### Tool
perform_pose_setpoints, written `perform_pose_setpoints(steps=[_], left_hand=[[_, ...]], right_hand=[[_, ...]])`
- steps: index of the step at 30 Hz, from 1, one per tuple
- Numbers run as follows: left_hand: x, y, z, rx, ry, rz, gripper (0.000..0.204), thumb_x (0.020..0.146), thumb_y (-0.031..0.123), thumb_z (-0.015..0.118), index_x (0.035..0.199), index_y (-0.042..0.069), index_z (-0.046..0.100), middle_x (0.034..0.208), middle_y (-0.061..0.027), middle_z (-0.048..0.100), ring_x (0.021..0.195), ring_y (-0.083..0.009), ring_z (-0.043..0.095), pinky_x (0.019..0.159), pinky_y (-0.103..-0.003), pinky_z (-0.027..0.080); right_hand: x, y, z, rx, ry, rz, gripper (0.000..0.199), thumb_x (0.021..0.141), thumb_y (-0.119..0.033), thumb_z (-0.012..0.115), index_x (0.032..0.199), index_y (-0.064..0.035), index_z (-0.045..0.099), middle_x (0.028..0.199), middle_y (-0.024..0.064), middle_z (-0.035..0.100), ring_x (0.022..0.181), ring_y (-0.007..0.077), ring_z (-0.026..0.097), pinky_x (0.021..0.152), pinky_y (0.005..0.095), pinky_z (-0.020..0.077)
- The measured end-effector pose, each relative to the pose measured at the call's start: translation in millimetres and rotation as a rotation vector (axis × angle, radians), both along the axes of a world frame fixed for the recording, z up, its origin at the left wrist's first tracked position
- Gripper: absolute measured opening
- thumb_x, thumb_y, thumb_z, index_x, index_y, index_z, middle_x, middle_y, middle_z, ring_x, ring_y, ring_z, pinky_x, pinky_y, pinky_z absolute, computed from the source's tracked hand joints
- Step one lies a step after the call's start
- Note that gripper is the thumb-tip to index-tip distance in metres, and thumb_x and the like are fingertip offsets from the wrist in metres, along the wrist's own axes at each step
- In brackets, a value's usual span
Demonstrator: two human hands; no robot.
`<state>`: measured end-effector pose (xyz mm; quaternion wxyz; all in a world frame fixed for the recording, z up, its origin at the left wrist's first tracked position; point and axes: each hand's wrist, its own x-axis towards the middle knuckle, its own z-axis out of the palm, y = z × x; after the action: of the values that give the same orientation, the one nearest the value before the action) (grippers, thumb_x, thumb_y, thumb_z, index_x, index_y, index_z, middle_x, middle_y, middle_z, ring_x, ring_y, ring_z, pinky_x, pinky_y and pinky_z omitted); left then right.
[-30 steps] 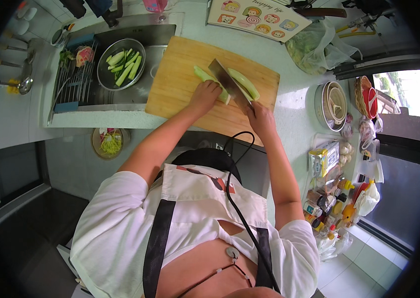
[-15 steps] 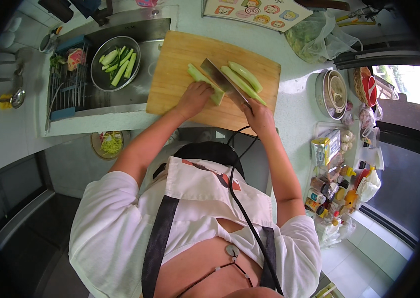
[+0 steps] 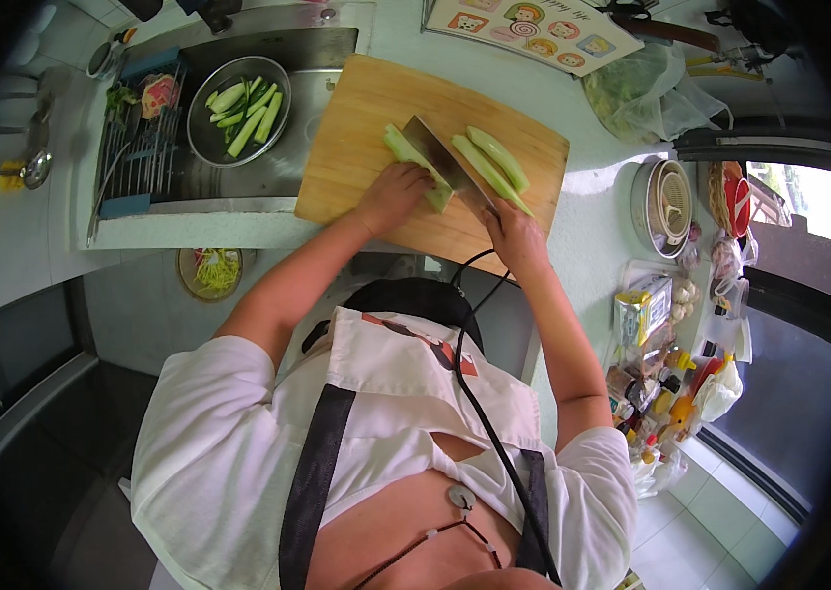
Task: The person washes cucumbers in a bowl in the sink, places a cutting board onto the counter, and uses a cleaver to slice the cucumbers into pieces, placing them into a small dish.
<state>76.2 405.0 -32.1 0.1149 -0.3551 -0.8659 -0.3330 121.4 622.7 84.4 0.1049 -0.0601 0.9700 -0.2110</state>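
Note:
A wooden cutting board lies on the counter in front of me. My left hand presses with bent fingers on a long, pale green, cucumber-like piece. In my right hand is the handle of a cleaver; its broad blade slants to the far left, close along the right side of that piece. The blade's edge and any contact with the piece cannot be made out. Right of the blade lie two more pale green pieces, side by side on the board.
A metal bowl of cut green pieces sits in the sink, beside a dish rack. Stacked strainers and condiment bottles stand at the right. Below the counter's left is a container of green shreds. A black cable hangs across my front.
The whole view has shifted slightly, so the board and sink appear a little higher and further right. Both hands keep their grips, with the cleaver still beside the same piece.

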Motion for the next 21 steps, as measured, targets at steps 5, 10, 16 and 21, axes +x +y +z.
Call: perform_pose_setpoints(steps=[5, 10, 16, 21], left_hand=[[-2, 0, -3, 0.004, -0.01, -0.001, 0.03, 0.069, 0.005, 0.058, 0.099, 0.007, 0.056, 0.106, -0.0086, 0.055, 0.103, -0.0288, 0.048, 0.089, -0.039, 0.039], [-3, 0, -2, 0.023, -0.005, -0.004, 0.03, 0.069, 0.005, 0.059, 0.098, 0.007, 0.057, 0.106, -0.0079, 0.055, 0.102, -0.0278, 0.048, 0.089, -0.038, 0.04], [-1, 1, -2, 0.035, -0.013, 0.02, 0.03, 0.068, 0.005, 0.06, 0.098, 0.007, 0.057, 0.105, -0.0075, 0.056, 0.1, -0.0281, 0.05, 0.088, -0.038, 0.042], [-1, 1, -5, 0.04, 0.01, 0.015, 0.031, 0.067, 0.004, 0.06, 0.097, 0.006, 0.056, 0.104, -0.0081, 0.056, 0.099, -0.0285, 0.05, 0.088, -0.038, 0.042]], right_hand=[[-9, -2, -7, -0.043, 0.016, 0.044, 0.019, 0.086, -0.021, 0.05, 0.096, -0.006, 0.056, 0.088, 0.0137, 0.058, 0.078, 0.035, 0.057, 0.065, 0.0445, 0.0465], [-20, 2, -25, -0.069, 0.003, 0.104, 0.019, 0.086, -0.021, 0.051, 0.096, -0.0054, 0.055, 0.087, 0.0146, 0.058, 0.076, 0.0362, 0.057, 0.063, 0.045, 0.0469], [-28, 5, -21, -0.05, -0.018, 0.16, 0.019, 0.086, -0.021, 0.051, 0.097, -0.005, 0.053, 0.086, 0.0159, 0.058, 0.073, 0.0376, 0.057, 0.062, 0.0459, 0.0469], [-28, -3, -22, -0.017, 0.001, 0.171, 0.02, 0.086, -0.021, 0.051, 0.096, -0.0046, 0.052, 0.084, 0.017, 0.058, 0.072, 0.0386, 0.057, 0.061, 0.0466, 0.0469]])
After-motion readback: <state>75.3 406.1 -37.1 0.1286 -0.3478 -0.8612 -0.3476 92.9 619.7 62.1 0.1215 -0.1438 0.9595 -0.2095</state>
